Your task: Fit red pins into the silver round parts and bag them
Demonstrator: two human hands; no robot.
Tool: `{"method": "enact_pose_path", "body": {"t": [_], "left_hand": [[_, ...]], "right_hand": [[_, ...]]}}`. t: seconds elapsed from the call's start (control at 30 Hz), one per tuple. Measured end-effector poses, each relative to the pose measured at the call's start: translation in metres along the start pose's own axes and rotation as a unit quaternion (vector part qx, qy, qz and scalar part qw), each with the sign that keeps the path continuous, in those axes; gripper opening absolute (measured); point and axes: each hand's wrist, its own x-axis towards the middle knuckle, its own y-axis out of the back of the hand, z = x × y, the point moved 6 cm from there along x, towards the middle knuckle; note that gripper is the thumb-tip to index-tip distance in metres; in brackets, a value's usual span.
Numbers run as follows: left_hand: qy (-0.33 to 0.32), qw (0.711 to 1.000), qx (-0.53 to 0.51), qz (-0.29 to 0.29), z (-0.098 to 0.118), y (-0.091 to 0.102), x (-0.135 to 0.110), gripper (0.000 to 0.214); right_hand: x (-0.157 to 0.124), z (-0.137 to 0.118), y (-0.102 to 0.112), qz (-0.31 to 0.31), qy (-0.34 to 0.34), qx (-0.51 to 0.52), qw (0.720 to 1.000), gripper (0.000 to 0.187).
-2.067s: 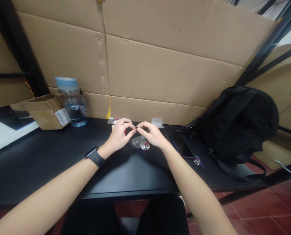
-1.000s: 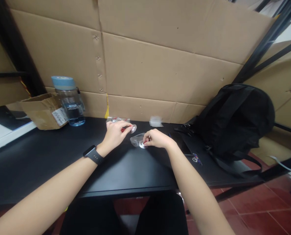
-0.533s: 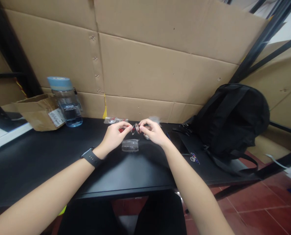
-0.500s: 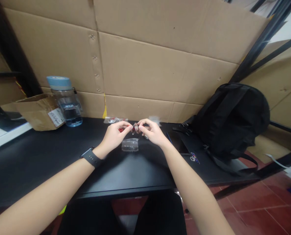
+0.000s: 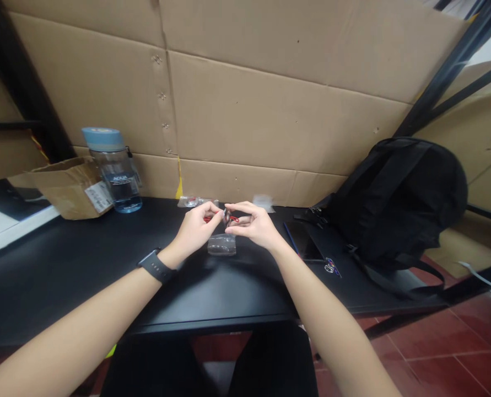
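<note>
My left hand [image 5: 195, 229] and my right hand [image 5: 255, 226] meet a little above the black desk [image 5: 84, 264], fingertips pinched together. Between them they hold a small metal ring with a red part [image 5: 227, 216]. My left wrist carries a black watch [image 5: 156, 264]. Just below the hands a small clear plastic bag [image 5: 221, 245] lies on the desk. Another clear bag with red bits [image 5: 193, 202] sits behind my left hand, and a small white packet [image 5: 264, 202] lies behind my right hand.
A water bottle with a blue lid [image 5: 115, 171] and an open cardboard box [image 5: 69, 187] stand at the back left. A black backpack [image 5: 398, 204] leans at the right, with a dark flat case [image 5: 311, 248] beside it. Cardboard sheets [image 5: 270, 110] wall the back.
My right hand left the desk, where it had touched a round metal piece, and rose to meet my left hand. The clear bag now lies alone below them.
</note>
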Motion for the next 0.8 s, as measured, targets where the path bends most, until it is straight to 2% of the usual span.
{"method": "enact_pose_path", "body": {"t": [0.1, 0.2, 0.23, 0.27, 0.3, 0.37, 0.43, 0.63, 0.73, 0.8], "left_hand": [[-0.013, 0.999, 0.049, -0.005, 0.009, 0.002, 0.001, 0.025], [-0.046, 0.991, 0.111, 0.057, 0.025, 0.02, 0.003, 0.029], [-0.054, 0.99, 0.118, 0.058, 0.03, 0.027, 0.005, 0.032], [-0.059, 0.991, 0.12, 0.024, 0.033, 0.03, 0.006, 0.036], [-0.065, 0.988, 0.126, -0.051, 0.036, 0.029, 0.007, 0.042], [-0.094, 0.955, 0.155, -0.233, 0.038, 0.021, 0.0, 0.043], [-0.113, 0.919, 0.2, -0.322, 0.033, 0.019, -0.009, 0.038], [-0.131, 0.867, 0.334, -0.346, 0.0, 0.0, -0.022, 0.027], [-0.135, 0.86, 0.356, -0.341, -0.009, -0.01, -0.024, 0.026], [-0.134, 0.861, 0.357, -0.337, -0.011, -0.013, -0.024, 0.028]], "right_hand": [[-0.001, -0.003, 0.002, 0.022, 0.015, -0.04, 0.999, 0.062], [-0.001, -0.008, 0.012, 0.05, 0.026, -0.075, 0.996, 0.057], [-0.001, -0.009, 0.017, 0.061, 0.026, -0.083, 0.994, 0.056], [-0.001, -0.009, 0.023, 0.073, 0.025, -0.09, 0.993, 0.056], [0.0, -0.009, 0.029, 0.084, 0.024, -0.095, 0.992, 0.056], [0.0, -0.008, 0.039, 0.099, 0.019, -0.101, 0.99, 0.056], [0.0, -0.005, 0.045, 0.092, 0.008, -0.097, 0.991, 0.056], [-0.005, -0.008, 0.036, -0.037, -0.034, -0.046, 0.998, 0.054], [-0.01, -0.015, 0.025, -0.125, -0.058, 0.003, 0.99, 0.053], [-0.015, -0.016, 0.015, -0.203, -0.085, 0.019, 0.975, 0.053]]}}
